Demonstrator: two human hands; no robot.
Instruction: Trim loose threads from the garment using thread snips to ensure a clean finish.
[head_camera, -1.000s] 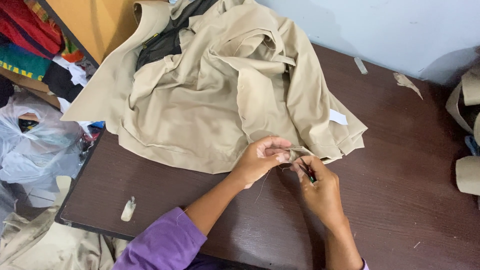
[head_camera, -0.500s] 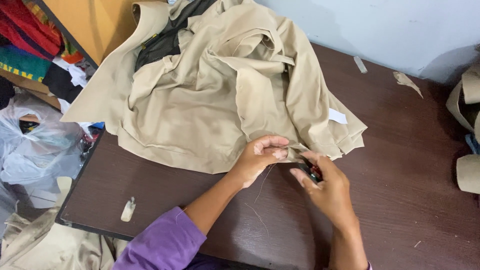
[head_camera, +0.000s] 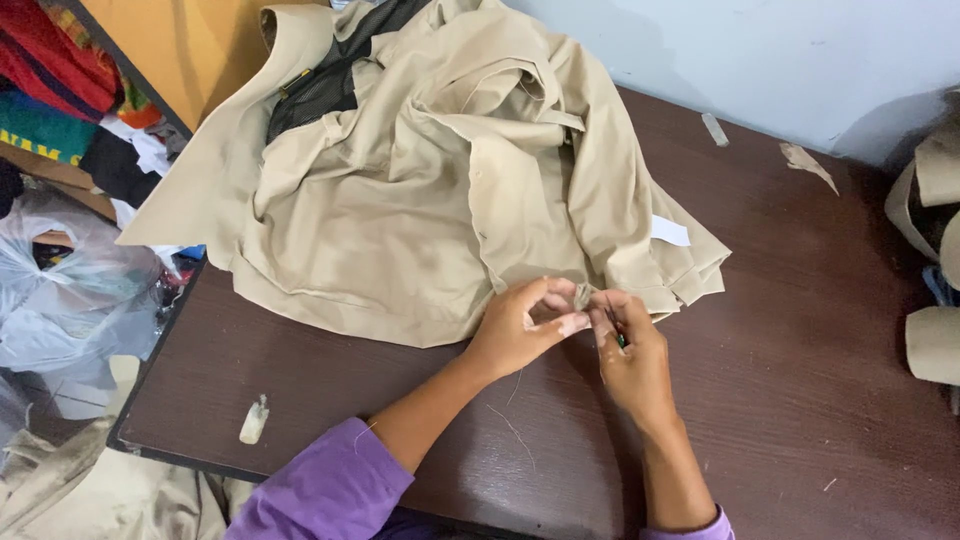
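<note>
Hands at garment hem, table beyond

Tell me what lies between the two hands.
In the head view, a small pinched bit of the beige garment sits between the left hand and right hand.

Beige garment matt woven cloth (creased); table smooth dark wood.

The small tool in the right hand was almost wholly hidden by the fingers, so its kind could not be told, and the bit of beige garment pinched by the left hand was too small to make out. The garment's top was cut off by the upper edge. The cardboard rolls ran off the right edge.
</note>
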